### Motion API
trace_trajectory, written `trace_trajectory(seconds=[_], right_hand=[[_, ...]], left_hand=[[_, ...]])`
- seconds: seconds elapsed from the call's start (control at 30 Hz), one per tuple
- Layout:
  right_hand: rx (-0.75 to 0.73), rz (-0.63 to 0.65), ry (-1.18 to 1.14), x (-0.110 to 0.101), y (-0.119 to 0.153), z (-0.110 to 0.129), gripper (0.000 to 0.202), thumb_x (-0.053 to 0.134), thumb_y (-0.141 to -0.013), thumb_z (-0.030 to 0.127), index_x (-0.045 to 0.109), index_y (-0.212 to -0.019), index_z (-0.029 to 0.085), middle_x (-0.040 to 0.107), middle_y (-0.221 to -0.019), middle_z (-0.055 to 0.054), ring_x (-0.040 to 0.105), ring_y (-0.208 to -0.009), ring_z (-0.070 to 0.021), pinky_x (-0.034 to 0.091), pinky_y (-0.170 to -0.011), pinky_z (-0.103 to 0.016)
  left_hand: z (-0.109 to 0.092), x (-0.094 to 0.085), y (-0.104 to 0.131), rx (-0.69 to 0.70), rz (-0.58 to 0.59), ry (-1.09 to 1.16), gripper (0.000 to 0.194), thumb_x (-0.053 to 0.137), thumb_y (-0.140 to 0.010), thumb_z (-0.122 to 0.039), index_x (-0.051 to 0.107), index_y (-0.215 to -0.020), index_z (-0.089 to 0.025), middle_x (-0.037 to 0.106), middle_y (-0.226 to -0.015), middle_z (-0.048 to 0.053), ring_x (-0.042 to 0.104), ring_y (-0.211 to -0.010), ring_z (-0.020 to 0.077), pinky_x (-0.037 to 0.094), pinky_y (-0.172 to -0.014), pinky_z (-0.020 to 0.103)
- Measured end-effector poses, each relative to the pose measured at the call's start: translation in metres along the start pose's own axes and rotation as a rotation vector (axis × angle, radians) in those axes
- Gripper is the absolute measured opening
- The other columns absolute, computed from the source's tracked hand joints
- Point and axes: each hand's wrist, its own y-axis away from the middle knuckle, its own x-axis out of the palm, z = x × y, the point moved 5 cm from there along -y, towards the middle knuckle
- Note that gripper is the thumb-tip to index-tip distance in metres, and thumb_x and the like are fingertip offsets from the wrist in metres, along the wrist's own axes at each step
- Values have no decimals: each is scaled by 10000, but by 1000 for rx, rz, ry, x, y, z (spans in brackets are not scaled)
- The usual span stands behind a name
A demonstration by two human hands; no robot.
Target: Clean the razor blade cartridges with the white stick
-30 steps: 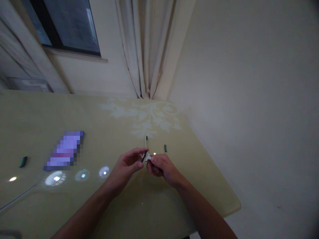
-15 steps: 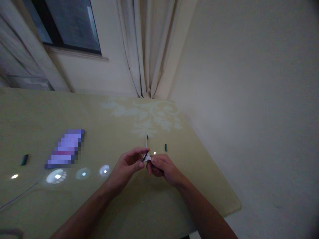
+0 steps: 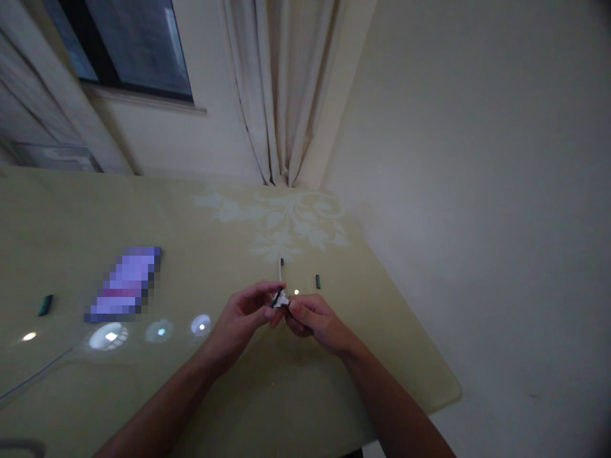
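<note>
— Black strip [image 3: 276,298], where is it?
— In the left hand [image 3: 242,316], pinched between thumb and fingers. The right hand [image 3: 316,320] grips a whitish piece [image 3: 283,299] just beside it.
— Beyond them?
— A thin white stick [image 3: 280,271], dark-tipped, and a dark block [image 3: 317,281] on the table [image 3: 176,216].

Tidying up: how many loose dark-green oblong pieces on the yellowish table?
2: one left of the purple rectangular screen, another beyond the right hand; others may be hidden.
</note>
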Motion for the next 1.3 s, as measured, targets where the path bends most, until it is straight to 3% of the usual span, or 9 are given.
trace_trajectory(seconds=[0.2, 0.53, 0.93, 1.2, 1.3], right_hand=[[47, -18, 20, -1, 1, -2, 564, 628, -991, 677, 652, -819, 140, 404, -613, 61, 289, -526, -81, 211, -493, -254], [90, 3, 61, -1, 3, -4, 581, 602, -987, 712, 527, -755, 185, 411, -605, 65, 299, -505, -74, 222, -472, -245], [136, 84, 41, -1, 6, -7, 587, 589, -990, 724, 531, -769, 183, 408, -617, 69, 344, -489, -69, 253, -456, -234], [99, 60, 39, -1, 4, -3, 572, 592, -1006, 695, 623, -849, 146, 409, -618, 75, 335, -494, -69, 249, -461, -236], [98, 56, 31, 0, 4, -3, 570, 603, -1000, 695, 621, -847, 146, 403, -616, 77, 329, -493, -68, 242, -458, -234]], left_hand=[[4, -9, 1, -15, -53, -36, 498, 995, -673, -430, 855, -1104, -223, 689, -828, 29, 577, -725, 138, 473, -703, 267], [-3, -13, 1, 33, -43, -149, 400, 979, -700, -334, 872, -1079, -264, 632, -874, 18, 530, -708, 114, 444, -640, 235], [-7, -5, 0, -26, 28, -112, 406, 986, -673, -319, 884, -1060, -249, 549, -783, 1, 506, -683, 119, 449, -590, 236], [-8, -10, -1, -19, 47, -115, 400, 977, -710, -352, 870, -1084, -258, 639, -816, 15, 561, -696, 121, 478, -642, 239], [-7, -12, -1, -27, 42, -91, 488, 995, -679, -344, 856, -1142, -278, 662, -845, 17, 577, -714, 125, 481, -655, 237]])
